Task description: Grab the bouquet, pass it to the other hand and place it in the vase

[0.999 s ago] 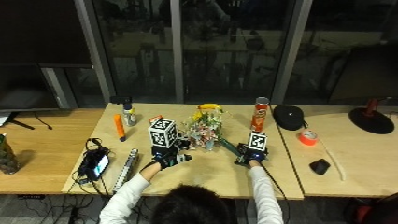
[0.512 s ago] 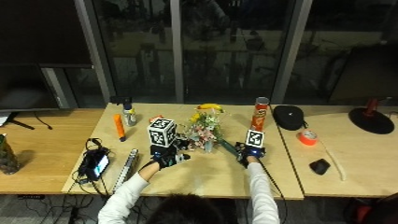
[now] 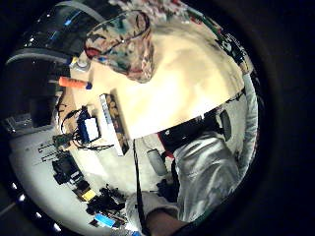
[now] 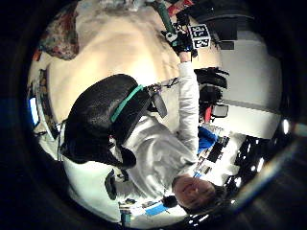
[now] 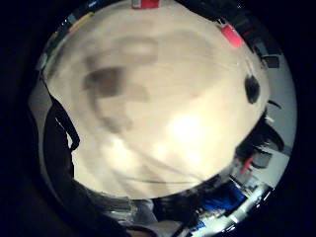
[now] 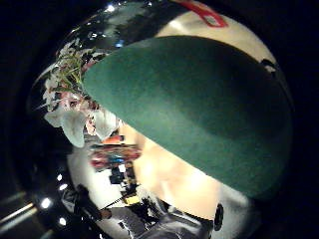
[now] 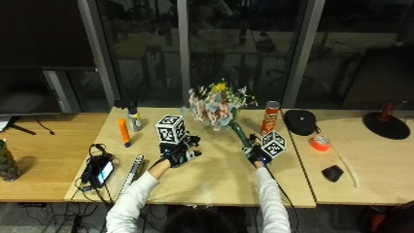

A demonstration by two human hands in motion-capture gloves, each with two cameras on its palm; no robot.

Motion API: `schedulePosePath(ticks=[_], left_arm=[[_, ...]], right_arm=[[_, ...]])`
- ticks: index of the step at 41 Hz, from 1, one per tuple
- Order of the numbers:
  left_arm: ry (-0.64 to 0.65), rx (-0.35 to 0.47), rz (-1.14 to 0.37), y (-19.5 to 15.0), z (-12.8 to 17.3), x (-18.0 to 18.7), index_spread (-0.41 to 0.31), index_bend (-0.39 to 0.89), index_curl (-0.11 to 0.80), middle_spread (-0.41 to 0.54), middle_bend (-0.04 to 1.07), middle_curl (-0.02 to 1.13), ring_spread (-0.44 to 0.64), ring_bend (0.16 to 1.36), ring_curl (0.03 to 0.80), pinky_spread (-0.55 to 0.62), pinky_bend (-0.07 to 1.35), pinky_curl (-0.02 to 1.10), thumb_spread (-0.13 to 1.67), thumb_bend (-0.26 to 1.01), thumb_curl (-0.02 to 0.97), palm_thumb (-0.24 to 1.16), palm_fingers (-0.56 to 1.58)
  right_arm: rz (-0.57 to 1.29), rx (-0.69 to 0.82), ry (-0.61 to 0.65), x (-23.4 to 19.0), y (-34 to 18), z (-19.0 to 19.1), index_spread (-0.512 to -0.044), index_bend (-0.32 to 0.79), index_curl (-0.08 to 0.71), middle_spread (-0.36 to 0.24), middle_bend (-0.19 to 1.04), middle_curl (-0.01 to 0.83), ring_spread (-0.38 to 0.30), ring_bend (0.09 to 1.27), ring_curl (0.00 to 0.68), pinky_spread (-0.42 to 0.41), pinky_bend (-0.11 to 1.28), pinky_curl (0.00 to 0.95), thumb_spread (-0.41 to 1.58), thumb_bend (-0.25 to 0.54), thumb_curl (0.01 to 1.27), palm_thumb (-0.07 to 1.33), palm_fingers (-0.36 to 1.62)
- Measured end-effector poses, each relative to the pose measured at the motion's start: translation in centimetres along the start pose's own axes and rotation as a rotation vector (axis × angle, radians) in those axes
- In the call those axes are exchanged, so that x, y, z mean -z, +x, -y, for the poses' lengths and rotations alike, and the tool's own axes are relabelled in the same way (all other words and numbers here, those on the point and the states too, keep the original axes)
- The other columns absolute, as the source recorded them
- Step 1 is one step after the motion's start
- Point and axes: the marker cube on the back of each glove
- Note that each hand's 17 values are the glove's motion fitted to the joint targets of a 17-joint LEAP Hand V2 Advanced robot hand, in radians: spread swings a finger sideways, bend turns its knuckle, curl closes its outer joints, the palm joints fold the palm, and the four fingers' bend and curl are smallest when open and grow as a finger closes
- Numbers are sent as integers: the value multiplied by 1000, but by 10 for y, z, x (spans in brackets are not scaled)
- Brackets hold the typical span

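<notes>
The bouquet (image 7: 216,104) of pale and yellow flowers is in the air, leaning up and left over the table's middle. Its green wrapped stem (image 7: 240,135) runs down into my right hand (image 7: 257,154), which grips it near the lower end. That wrap (image 6: 199,109) fills the right thumb side palm view, with the blooms (image 6: 75,109) beyond it. My left hand (image 7: 178,155) hovers low over the table to the left, fingers spread and holding nothing. A colourful patterned vase (image 3: 123,44) stands on the table close to the left palm. I cannot make it out in the outside view.
An orange tube (image 7: 123,132) and a small bottle (image 7: 134,119) stand at the back left. A phone with cables (image 7: 100,170) lies at the left edge. A chips can (image 7: 269,116), a black pouch (image 7: 301,121), an orange tape roll (image 7: 319,142) and a black mouse (image 7: 332,172) lie to the right.
The bouquet has risen from low between the hands, and its flowers now stand higher, toward the windows. The right hand has moved slightly away from the person with the stem.
</notes>
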Motion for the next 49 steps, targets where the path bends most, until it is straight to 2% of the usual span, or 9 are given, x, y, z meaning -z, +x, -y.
schedulePosePath(ticks=[5, 9, 13, 33, 41, 45, 46, 47, 49], left_arm=[[87, -57, -123, 10, 15, 14, 8, 172, 383, 322, 176, 267, 497, 395, 242, 465, 231, 321, 1109, -20, 271, 207, 88], [199, -88, -244, 18, 32, 29, 13, 184, 385, 324, 179, 270, 502, 381, 239, 463, 234, 323, 1118, -11, 274, 223, 83], [291, -116, -392, 29, 48, 46, 18, 191, 387, 326, 176, 270, 508, 372, 237, 462, 232, 324, 1136, 0, 279, 260, 87], [443, -195, -1057, 88, 107, 77, 65, 127, 346, 322, 211, 298, 471, 445, 257, 440, 230, 326, 1062, -16, 333, 475, 142], [531, -236, -1151, 110, 112, 82, 44, 53, 263, 121, 310, 339, 186, 563, 296, 133, 432, 385, 1010, -19, 348, 510, 596], [712, -161, -1136, 106, 105, 89, -70, 184, 288, -75, 513, 380, -95, 600, 305, -119, 459, 375, 973, 28, 381, 634, 1354], [748, -146, -1116, 103, 105, 90, -72, 166, 293, -89, 506, 388, -104, 565, 302, -145, 463, 385, 977, 11, 375, 619, 1235], [779, -132, -1092, 101, 104, 91, -124, 220, 316, -128, 572, 427, -167, 664, 353, -184, 509, 415, 888, 28, 413, 684, 1501], [826, -107, -1048, 95, 103, 92, -162, 246, 342, -174, 596, 457, -219, 725, 388, -234, 530, 439, 785, 37, 451, 746, 1513]], right_arm=[[366, 90, -75, 19, -46, -14, -229, 394, 438, -159, 802, 633, -191, 1002, 563, -222, 796, 498, 950, -7, 486, 1007, 1433], [549, 278, 28, 32, -81, -12, -223, 405, 464, -155, 830, 642, -187, 1032, 577, -211, 820, 519, 917, -10, 510, 1020, 1407], [601, 269, 141, 38, -107, -4, -221, 407, 485, -151, 853, 647, -182, 1056, 586, -205, 839, 537, 877, -18, 533, 1024, 1385], [924, 420, 119, 33, -207, -53, -220, 395, 566, -141, 918, 658, -173, 1106, 600, -194, 865, 581, 786, -20, 615, 1034, 1343], [882, 622, 229, 8, -229, -71, -223, 389, 591, -139, 930, 657, -173, 1109, 600, -194, 866, 590, 785, -19, 636, 1033, 1338], [874, 648, 216, 3, -241, -88, -221, 381, 601, -143, 914, 647, -174, 1111, 599, -203, 859, 587, 826, -10, 638, 1047, 1328], [873, 646, 199, 1, -243, -90, -221, 379, 604, -142, 916, 648, -174, 1109, 598, -199, 862, 590, 826, -15, 639, 1042, 1329], [871, 656, 183, -2, -244, -91, -224, 351, 597, -147, 903, 641, -176, 1105, 593, -210, 858, 584, 835, -14, 637, 1046, 1309], [873, 742, 166, -7, -249, -91, -227, 294, 587, -152, 902, 636, -179, 1103, 589, -217, 858, 581, 832, -17, 639, 1048, 1284]])
